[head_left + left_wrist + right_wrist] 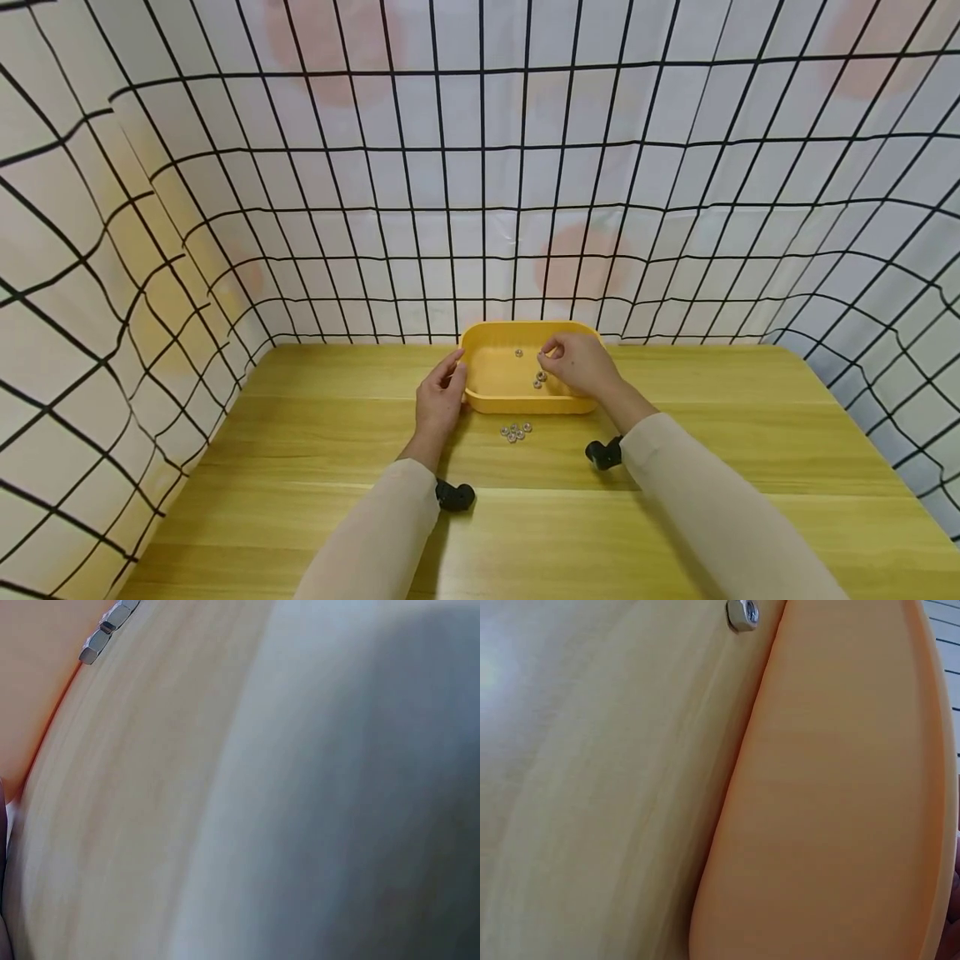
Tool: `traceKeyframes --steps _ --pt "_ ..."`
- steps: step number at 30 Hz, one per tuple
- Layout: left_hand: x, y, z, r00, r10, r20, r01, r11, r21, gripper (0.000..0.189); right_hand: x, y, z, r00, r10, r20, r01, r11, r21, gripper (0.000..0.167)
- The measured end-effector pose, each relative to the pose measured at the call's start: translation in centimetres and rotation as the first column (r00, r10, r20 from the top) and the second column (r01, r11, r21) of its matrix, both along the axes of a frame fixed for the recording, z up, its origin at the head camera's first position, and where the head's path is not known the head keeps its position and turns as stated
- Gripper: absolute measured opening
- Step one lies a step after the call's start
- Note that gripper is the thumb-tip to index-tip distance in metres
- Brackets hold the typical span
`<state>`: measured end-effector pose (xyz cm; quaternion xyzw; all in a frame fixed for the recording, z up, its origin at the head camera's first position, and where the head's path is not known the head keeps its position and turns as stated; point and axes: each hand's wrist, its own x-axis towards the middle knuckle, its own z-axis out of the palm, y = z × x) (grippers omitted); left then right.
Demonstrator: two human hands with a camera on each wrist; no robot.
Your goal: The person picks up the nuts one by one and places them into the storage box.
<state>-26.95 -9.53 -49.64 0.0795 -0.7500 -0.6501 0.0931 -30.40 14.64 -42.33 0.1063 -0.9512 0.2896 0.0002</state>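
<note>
With the tray as the clock and twelve o'clock pointing away from the person, the left hand [438,402] lies between eight and nine o'clock, clasping the end of the yellow tray [525,406], its thumb at the rim and a gap between thumb and forefinger. The right hand [581,363] comes in over the three o'clock end, its thumb and forefinger drawn together above the tray's floor; whether they pinch a nut is too small to tell. Inside the tray, one metal nut [519,353] lies toward eleven o'clock, apart from a close pair of nuts [542,377] at five o'clock. Outside, between six and seven o'clock, a tight cluster of nuts [521,434] sits on the wooden table [300,433], near the tray's wall. The left wrist view shows two nuts at eleven o'clock in its frame, beside the orange-looking wall; the right wrist view shows one at twelve o'clock, on the wood near that wall. A white backdrop [360,183] with black grid lines rises beyond the tray at twelve o'clock.
</note>
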Motion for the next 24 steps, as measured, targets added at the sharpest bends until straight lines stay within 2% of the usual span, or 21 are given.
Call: traceKeyframes --steps 11,24 --pt "-0.1 0.0 0.0 1.000 0.007 0.011 -0.007 1.000 -0.017 0.032 -1.3 -0.7 -0.1 0.999 0.009 -0.044 -0.008 1.000 0.019 0.019" --pt "0.1 0.0 0.1 1.000 0.003 0.005 -0.002 1.000 -0.023 0.033 -1.6 -0.9 -0.2 1.000 -0.001 0.013 0.001 1.000 -0.022 0.020"
